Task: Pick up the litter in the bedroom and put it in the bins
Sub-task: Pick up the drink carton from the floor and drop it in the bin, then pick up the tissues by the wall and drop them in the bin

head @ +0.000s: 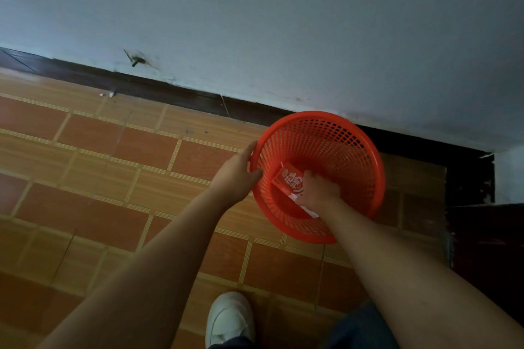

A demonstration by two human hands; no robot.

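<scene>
Carton (289, 180) inside red basket (340, 127)

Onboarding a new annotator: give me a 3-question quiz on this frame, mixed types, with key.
1. True or false: the left hand grips the rim of the red basket.
2. Multiple choice: where is the red and white carton?
A. On the tiled floor beside the basket
B. Inside the basket, under the right hand
C. On the dark skirting board
3. Fill in: the footwear at the bottom edge of the view is a ____ shoe.

Key: 1 true; 2 B; 3 white.
</scene>
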